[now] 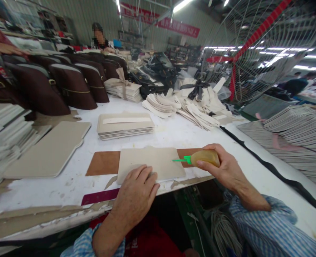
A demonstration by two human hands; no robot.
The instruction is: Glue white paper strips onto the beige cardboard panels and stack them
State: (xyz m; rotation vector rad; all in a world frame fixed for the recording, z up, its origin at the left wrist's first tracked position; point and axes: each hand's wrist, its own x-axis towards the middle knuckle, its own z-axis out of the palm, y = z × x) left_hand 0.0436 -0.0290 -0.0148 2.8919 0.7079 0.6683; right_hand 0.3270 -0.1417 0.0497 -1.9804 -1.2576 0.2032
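Observation:
My right hand [226, 167] grips a squeeze bottle [205, 157] of yellowish liquid, its thumb and fingers wrapped round the body. The bottle lies almost level, and its thin green nozzle [181, 160] points left over the right part of a beige board [152, 160]. Whether the tip touches the board I cannot tell. My left hand [136, 191] rests flat on the board's front edge with its fingers stretched out. From under the board, a brown piece [103, 163] sticks out on the left and right. A dark purple strip [100, 196] lies by the table's front edge, left of my hand.
Behind the board stands a stack of beige boards [126, 128]. Larger boards [50, 150] lie at left, below a row of dark brown bags [72, 85]. Bundled beige pieces [160, 104] lie farther back. A fan [243, 53] and grey stacked sheets [300, 132] are at right.

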